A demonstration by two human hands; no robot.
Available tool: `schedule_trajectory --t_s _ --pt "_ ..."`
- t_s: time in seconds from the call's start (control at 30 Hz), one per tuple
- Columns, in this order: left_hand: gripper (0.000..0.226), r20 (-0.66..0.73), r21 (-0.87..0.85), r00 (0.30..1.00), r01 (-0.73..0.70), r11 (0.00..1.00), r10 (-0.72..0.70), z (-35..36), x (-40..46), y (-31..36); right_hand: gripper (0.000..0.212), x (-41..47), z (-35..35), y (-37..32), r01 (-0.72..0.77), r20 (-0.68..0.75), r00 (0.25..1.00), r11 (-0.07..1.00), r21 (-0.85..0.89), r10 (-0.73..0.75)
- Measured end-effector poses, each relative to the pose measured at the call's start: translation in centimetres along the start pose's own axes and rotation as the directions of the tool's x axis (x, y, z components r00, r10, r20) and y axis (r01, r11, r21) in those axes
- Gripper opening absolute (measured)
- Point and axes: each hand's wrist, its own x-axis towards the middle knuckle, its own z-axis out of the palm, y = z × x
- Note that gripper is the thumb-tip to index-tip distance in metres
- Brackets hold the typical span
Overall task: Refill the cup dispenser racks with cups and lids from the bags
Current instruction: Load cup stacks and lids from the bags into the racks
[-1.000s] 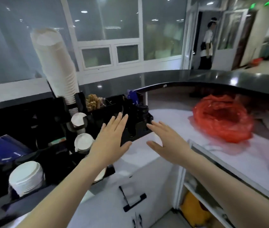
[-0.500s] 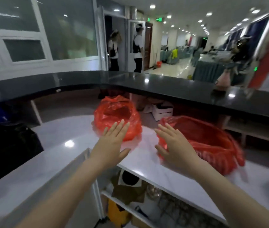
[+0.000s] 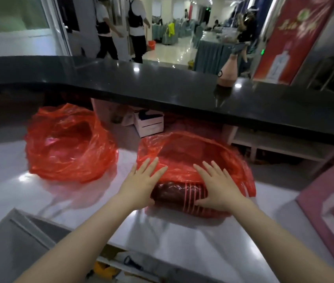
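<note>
White countertop (image 3: 80, 203) under a black bar ledge carries two crumpled red plastic bags; the nearer bag (image 3: 198, 160) lies straight ahead of me, the other bag (image 3: 66, 144) off to the left. Inside the nearer one, a dark ribbed stack (image 3: 179, 192) runs crosswise between my palms. My left hand (image 3: 141, 184) and right hand (image 3: 217, 188) press its ends, fingers spread, nothing lifted yet.

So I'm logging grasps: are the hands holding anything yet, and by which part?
Nothing is gripped. Both the left hand and right hand lie open, flat on the near side of the right red bag.
</note>
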Motion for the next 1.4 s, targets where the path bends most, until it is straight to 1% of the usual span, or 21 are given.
schedule_trajectory --t_s 0.13,0.23,0.33,0.4,0.47,0.53,0.57,0.6,0.67,0.77,0.83,0.87,0.93,0.97,1.03,1.07,1.13,1.2,1.27,1.33,1.4 --pt "0.113 0.084 0.069 0.994 -0.078 0.995 0.072 1.6 3.4 -0.5 0.131 1.3 0.3 1.9 -0.066 0.209 0.976 0.998 0.013 0.062" --pt "0.110 0.064 0.031 0.994 -0.087 0.996 0.085 2.4 5.4 -0.9 0.130 1.8 0.9 2.6 -0.076 0.233 0.969 0.997 -0.024 0.079" --pt "0.104 0.010 -0.044 0.998 -0.055 0.998 0.055 2.8 6.6 -1.2 0.120 1.8 1.7 2.5 -0.118 0.059 0.991 0.989 -0.093 0.124" --pt "0.092 -0.034 -0.094 0.999 -0.033 0.995 0.030 2.9 7.1 -1.5 0.105 1.5 1.9 2.4 -0.155 -0.062 0.987 0.985 -0.077 0.150" --pt "0.063 -0.142 -0.170 0.990 -0.048 0.984 0.024 2.6 7.4 -1.8 0.078 0.9 2.1 2.3 -0.123 -0.255 0.961 0.990 -0.062 0.104" --pt "0.040 -0.283 -0.192 0.957 -0.114 0.975 0.056 2.2 7.2 -1.9 0.045 0.5 2.9 2.5 -0.075 -0.479 0.877 0.997 -0.032 0.050" --pt "0.038 -0.342 -0.154 0.936 -0.147 0.977 0.086 2.0 7.2 -1.9 0.038 0.3 3.2 2.5 -0.059 -0.527 0.849 0.998 -0.031 0.034" --pt "0.037 -0.392 -0.113 0.913 -0.168 0.979 0.111 2.1 7.1 -1.9 0.035 0.2 3.5 2.6 -0.051 -0.528 0.849 0.998 -0.021 0.032" --pt "0.034 -0.413 -0.094 0.900 -0.193 0.977 0.138 2.6 6.9 -1.8 0.034 -0.3 4.5 2.9 -0.057 -0.474 0.879 0.998 0.015 0.057" --pt "0.029 -0.305 -0.158 0.942 -0.193 0.968 0.138 3.8 6.5 -1.9 0.033 -1.2 5.9 3.9 -0.140 -0.336 0.931 0.989 0.038 0.144" --pt "0.023 -0.180 -0.180 0.973 -0.179 0.967 0.147 4.7 6.1 -1.9 0.034 -1.7 6.5 4.2 -0.230 -0.196 0.954 0.973 0.012 0.228" --pt "0.022 -0.095 -0.189 0.986 -0.155 0.970 0.139 5.1 6.0 -2.0 0.032 -1.9 6.6 4.2 -0.249 -0.176 0.953 0.968 0.015 0.248" --pt "0.029 0.038 -0.199 0.989 -0.133 0.971 0.143 5.4 5.7 -2.5 0.016 -1.9 5.8 3.8 -0.214 -0.240 0.946 0.976 0.039 0.217" --pt "0.035 0.067 -0.215 0.988 -0.125 0.969 0.142 5.5 5.4 -2.7 0.010 -1.8 5.4 3.6 -0.167 -0.331 0.927 0.984 0.060 0.177" --pt "0.044 0.085 -0.249 0.986 -0.119 0.961 0.144 5.2 5.2 -3.0 0.022 -1.0 4.5 3.2 -0.050 -0.526 0.848 0.998 0.042 0.065" --pt "0.044 0.080 -0.261 0.988 -0.107 0.959 0.132 4.8 5.2 -3.0 0.025 -0.3 3.9 3.0 -0.006 -0.581 0.814 1.000 0.012 0.012" --pt "0.038 0.009 -0.240 0.997 -0.074 0.968 0.079 3.6 4.9 -2.7 0.029 1.2 2.7 2.9 0.022 -0.629 0.776 0.998 -0.056 -0.052" --pt "0.025 -0.172 -0.138 0.984 -0.070 0.988 0.046 2.0 4.6 -2.0 0.030 2.4 2.1 3.6 -0.050 -0.623 0.781 0.992 -0.114 -0.032" --pt "0.008 -0.351 -0.093 0.936 -0.073 0.993 0.036 0.3 4.0 -1.3 0.024 2.7 2.0 4.9 -0.153 -0.613 0.790 0.972 -0.177 0.013" --pt "0.006 -0.402 -0.103 0.915 -0.070 0.992 0.023 -1.2 3.5 -0.9 0.024 2.4 2.2 6.5 -0.201 -0.618 0.786 0.955 -0.217 0.025" --pt "0.012 -0.475 -0.068 0.877 -0.114 0.991 0.068 -2.3 3.3 -0.8 0.034 2.2 2.1 7.6 -0.200 -0.586 0.810 0.950 -0.238 0.023"
